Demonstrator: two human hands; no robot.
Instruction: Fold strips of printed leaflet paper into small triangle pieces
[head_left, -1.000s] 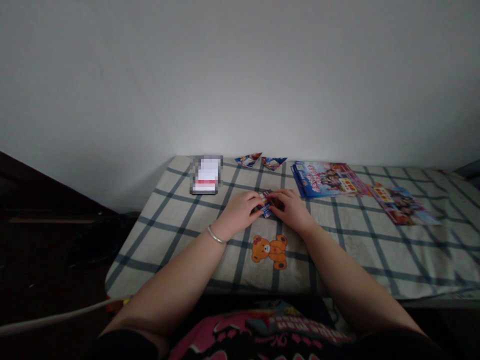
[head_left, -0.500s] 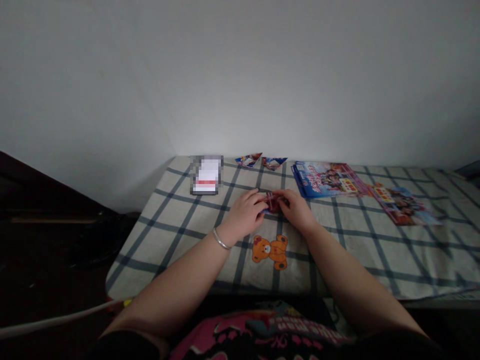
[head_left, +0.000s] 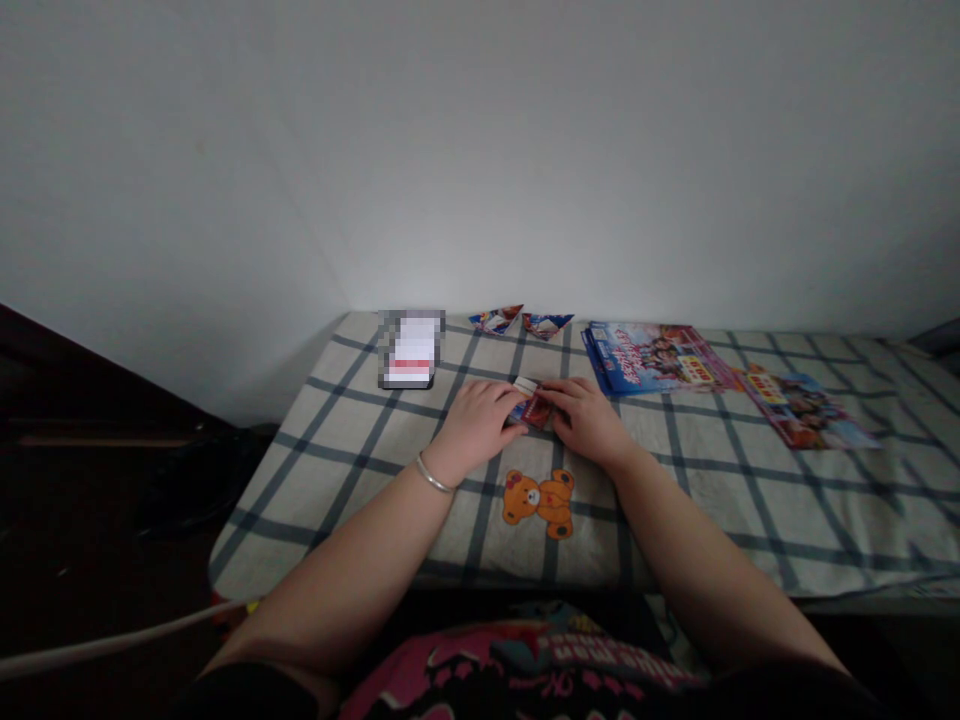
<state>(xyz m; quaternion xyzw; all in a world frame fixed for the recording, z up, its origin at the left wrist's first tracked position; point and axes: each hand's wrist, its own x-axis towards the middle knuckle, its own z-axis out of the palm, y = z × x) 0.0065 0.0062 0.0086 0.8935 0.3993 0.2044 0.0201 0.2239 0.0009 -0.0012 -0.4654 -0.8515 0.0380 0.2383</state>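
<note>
Between my hands, low over the checked tablecloth, is a small folded piece of printed paper [head_left: 534, 411], reddish and blue with a pale strip at its far edge. My left hand [head_left: 480, 422] grips its left side, fingers on top and thumb at the near edge. On the right side, my right hand [head_left: 586, 418] pinches it with bent fingers. Both hands partly cover the paper, so its full shape is hidden. Beyond them, close to the wall, sit two folded paper boats [head_left: 548, 325] made of similar printed paper.
A phone [head_left: 411, 350] with a blurred screen lies at the back left. Right of my hands is a stack of printed flyers [head_left: 652, 358], with another flyer [head_left: 810, 408] beside it. An orange bear picture [head_left: 538, 503] marks the tablecloth [head_left: 360, 490]. The wall [head_left: 480, 180] borders the back.
The folded paper has turned slightly and shows more of its surface, including a pale strip at the far edge. My left hand has shifted a little to the left, its fingers closer together.
</note>
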